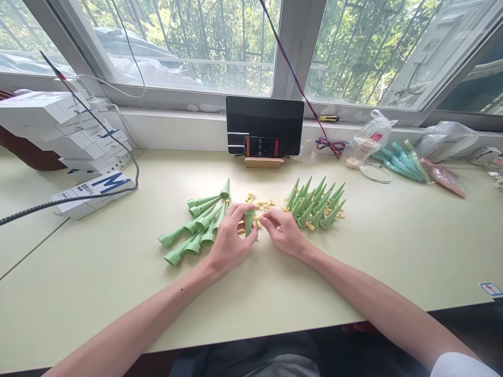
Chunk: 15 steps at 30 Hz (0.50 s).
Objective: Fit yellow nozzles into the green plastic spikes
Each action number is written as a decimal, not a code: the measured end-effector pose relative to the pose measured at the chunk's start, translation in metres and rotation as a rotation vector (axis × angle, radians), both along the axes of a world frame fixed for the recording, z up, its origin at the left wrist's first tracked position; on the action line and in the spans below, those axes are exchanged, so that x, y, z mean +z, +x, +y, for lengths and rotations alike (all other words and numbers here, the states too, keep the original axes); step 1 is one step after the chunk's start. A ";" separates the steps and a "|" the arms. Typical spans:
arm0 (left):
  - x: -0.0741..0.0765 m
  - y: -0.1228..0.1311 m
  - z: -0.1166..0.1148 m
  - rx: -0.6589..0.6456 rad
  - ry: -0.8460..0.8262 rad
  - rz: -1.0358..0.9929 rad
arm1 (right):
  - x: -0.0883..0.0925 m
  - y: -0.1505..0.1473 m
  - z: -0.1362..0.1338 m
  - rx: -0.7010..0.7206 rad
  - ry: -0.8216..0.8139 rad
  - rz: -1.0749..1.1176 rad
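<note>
My left hand (231,236) is closed around a green plastic watering spike (249,222), holding it between thumb and fingers with its wide end up. Close by on the right, my right hand (287,233) pinches a small yellow valve (259,220) against the side of that spike; fingertips partly cover it. More loose yellow valves (268,203) lie just behind the hands. To the left, several green spikes (196,246) are spread on the table. At right stands a cluster of green spikes (314,204), with yellow valves showing at their bases.
Behind the hands, a phone (271,147) showing a timer leans against a dark tablet (265,118) on a cardboard support (263,163). White boxes (86,136) are stacked at left, crossed by a black cable (113,137). Plastic bags (369,139) line the back right of the table (251,298).
</note>
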<state>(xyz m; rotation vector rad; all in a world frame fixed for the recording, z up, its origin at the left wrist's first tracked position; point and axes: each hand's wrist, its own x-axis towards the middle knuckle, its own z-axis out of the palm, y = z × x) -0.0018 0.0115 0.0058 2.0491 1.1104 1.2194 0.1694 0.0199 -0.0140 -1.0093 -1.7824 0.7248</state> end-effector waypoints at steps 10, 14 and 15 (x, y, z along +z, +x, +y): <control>0.002 0.001 -0.001 -0.019 -0.003 -0.010 | -0.001 0.001 0.000 -0.004 0.006 -0.044; 0.002 0.001 -0.001 -0.012 -0.043 -0.040 | -0.002 0.001 0.000 0.016 -0.046 0.022; 0.002 0.001 -0.001 -0.017 -0.059 -0.053 | -0.002 0.001 0.000 0.017 -0.051 0.031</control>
